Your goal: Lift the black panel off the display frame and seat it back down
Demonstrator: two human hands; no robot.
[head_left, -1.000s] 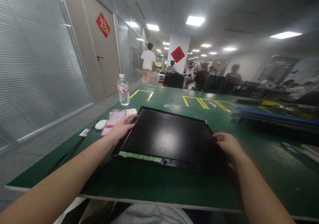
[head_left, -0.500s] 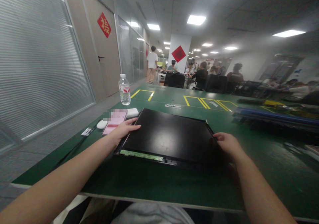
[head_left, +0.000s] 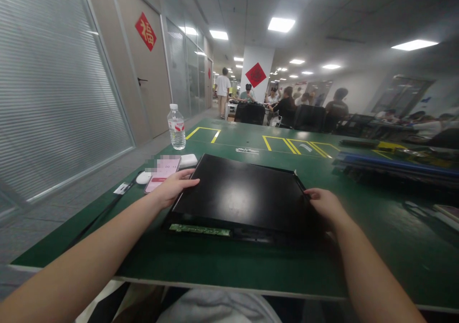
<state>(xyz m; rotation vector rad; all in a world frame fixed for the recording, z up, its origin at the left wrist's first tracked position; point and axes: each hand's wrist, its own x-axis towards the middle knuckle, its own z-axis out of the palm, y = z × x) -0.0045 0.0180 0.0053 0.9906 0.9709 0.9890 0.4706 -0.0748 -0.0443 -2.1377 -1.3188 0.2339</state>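
Observation:
A flat black display panel [head_left: 240, 194] lies on the green table [head_left: 215, 261], with a green circuit strip [head_left: 199, 229] along its near edge. My left hand [head_left: 172, 187] grips the panel's left edge, thumb on top and fingers curled under. My right hand [head_left: 325, 205] holds the right edge the same way. The panel's near edge sits slightly above the table surface.
A pink phone [head_left: 162, 169], a white case [head_left: 188, 160] and a white mouse [head_left: 144, 177] lie left of the panel. A water bottle [head_left: 176, 128] stands farther back. Yellow tape boxes [head_left: 296, 147] mark the table. Stacked panels [head_left: 394, 167] sit at right. Several people sit behind.
The panel's near edge has lifted a little off the table between my hands. Both hands have kept their hold on its sides.

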